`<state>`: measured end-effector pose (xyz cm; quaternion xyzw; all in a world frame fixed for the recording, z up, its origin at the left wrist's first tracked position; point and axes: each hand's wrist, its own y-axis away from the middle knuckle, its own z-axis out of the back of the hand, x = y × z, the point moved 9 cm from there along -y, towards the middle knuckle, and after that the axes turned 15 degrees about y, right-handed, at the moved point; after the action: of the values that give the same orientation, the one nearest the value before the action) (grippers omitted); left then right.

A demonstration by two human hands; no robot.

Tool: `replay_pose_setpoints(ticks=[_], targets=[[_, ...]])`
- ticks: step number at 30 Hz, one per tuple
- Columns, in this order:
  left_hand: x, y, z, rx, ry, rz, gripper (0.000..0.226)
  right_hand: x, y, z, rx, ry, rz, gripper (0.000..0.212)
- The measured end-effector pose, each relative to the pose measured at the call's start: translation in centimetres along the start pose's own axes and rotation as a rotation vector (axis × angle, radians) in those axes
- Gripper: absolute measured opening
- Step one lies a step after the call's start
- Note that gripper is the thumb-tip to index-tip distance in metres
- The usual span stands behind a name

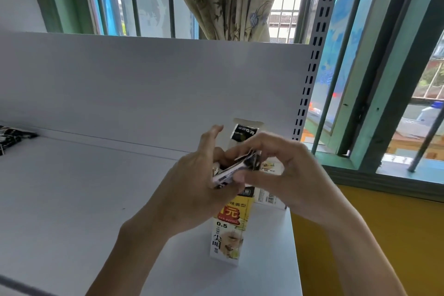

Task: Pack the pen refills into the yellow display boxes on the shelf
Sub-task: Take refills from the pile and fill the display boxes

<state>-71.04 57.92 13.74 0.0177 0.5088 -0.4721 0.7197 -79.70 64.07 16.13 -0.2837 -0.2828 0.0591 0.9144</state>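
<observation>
Refill bundle held in both hands, right over the box mouth

The refill bundle (236, 169) lies slanted just above the upright yellow display box (228, 230) on the shelf (84, 199). The left hand (192, 190) grips its lower end and the right hand (288, 168) pinches its upper end. It probably needs tipping end-down to go in.

Left hand (199, 175), right hand (288, 170) pinch refills (236, 169) above box (228, 230).

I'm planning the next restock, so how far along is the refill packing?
Done: a yellow display box stands upright on the shelf, contents hidden. In hand: left hand and right hand hold a refill pack over it. Left: dark packs at the shelf's far left, not yet boxed.
</observation>
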Motion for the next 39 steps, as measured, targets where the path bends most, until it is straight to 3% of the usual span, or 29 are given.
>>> replay_pose_setpoints(ticks=[3,6,9,13,21,25,30,36,39], targets=[[0.2,-0.3,0.2,0.024,-0.054,0.029,0.086,-0.9,0.7,3.7,-0.170,-0.404,-0.048,0.013],[-0.4,-0.5,0.2,0.026,-0.016,0.016,0.048,-3.7,2.0,8.4,-0.503,-0.707,-0.128,0.004],[-1.0,-0.4,-0.2,0.034,0.066,0.007,0.040,-5.1,3.7,11.2,-0.778,-0.631,-0.190,0.010],[-1.4,-0.4,-0.5,0.021,0.107,-0.013,0.043,-4.2,4.8,12.5,-0.972,-0.494,-0.148,0.014],[-1.2,-0.5,-0.8,-0.029,0.036,-0.070,0.023,-0.4,1.0,10.2,-0.574,-0.114,0.005,0.019],[-1.2,-0.1,-0.9,-0.079,-0.026,-0.107,0.036,-1.0,0.1,9.6,-0.521,-0.055,-0.010,0.019],[-0.9,0.4,-1.2,-0.120,-0.143,-0.112,0.047,-3.2,-0.8,7.9,-0.408,-0.028,-0.159,0.019],[-0.9,0.4,-1.7,-0.109,-0.121,-0.090,0.045,-1.8,-1.3,3.7,-0.068,0.254,-0.134,0.018],[-0.7,0.2,-1.6,-0.139,-0.025,-0.045,0.062,-3.1,-1.2,0.8,0.018,0.275,-0.194,0.021]])
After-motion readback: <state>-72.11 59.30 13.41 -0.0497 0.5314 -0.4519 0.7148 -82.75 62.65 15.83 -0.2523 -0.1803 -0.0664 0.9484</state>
